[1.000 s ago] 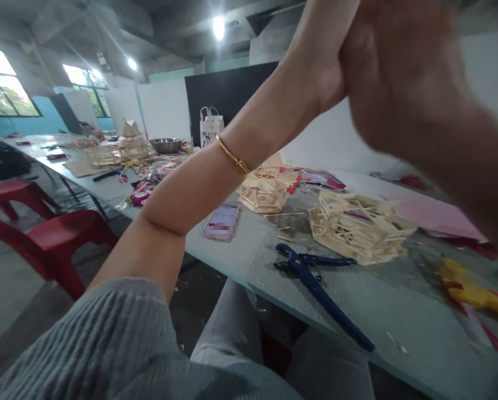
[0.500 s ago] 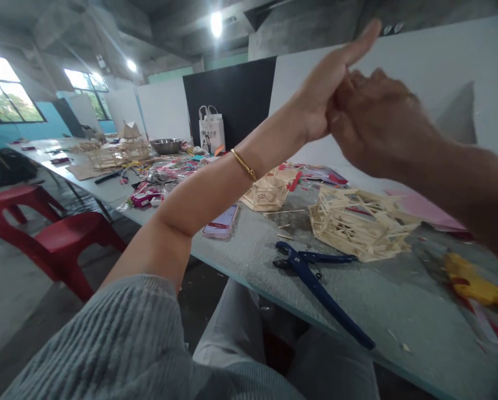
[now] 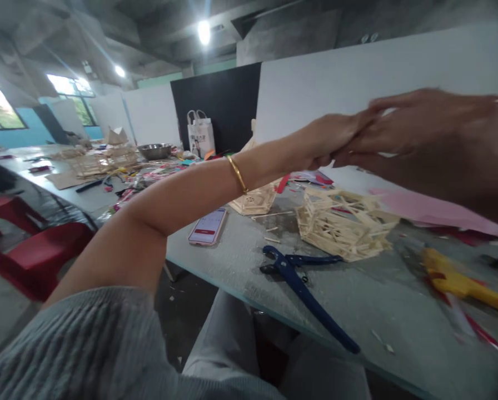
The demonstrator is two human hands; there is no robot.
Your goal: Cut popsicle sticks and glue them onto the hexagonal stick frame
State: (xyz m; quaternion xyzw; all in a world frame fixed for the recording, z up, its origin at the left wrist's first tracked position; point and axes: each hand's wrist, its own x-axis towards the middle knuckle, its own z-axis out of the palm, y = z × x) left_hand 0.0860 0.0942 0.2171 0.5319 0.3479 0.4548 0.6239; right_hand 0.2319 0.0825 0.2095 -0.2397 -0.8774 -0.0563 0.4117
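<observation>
In the head view my left hand (image 3: 336, 136), with a gold bracelet (image 3: 238, 174) on its forearm, stretches out above the table. My right hand (image 3: 424, 130) reaches in from the right, its fingers closed around the fingers of my left hand. Blur and overlap hide the left fingers. Below the hands stands a frame built of thin wooden sticks (image 3: 344, 225). Blue-handled cutters (image 3: 311, 294) lie spread in front of it. A second stick model (image 3: 255, 203) is partly behind my left forearm.
A lit phone (image 3: 208, 226) lies near the table edge (image 3: 215, 278). To the right are a yellow glue gun (image 3: 449, 278) and pink sheets (image 3: 424, 208). Loose sticks, a metal bowl (image 3: 154, 151) and a white bag (image 3: 201, 135) are farther back. Red chairs (image 3: 49, 255) stand left.
Both hands have come down and shifted right, still joined. The left thumb no longer points up. The view has turned slightly right, and the phone shows more fully.
</observation>
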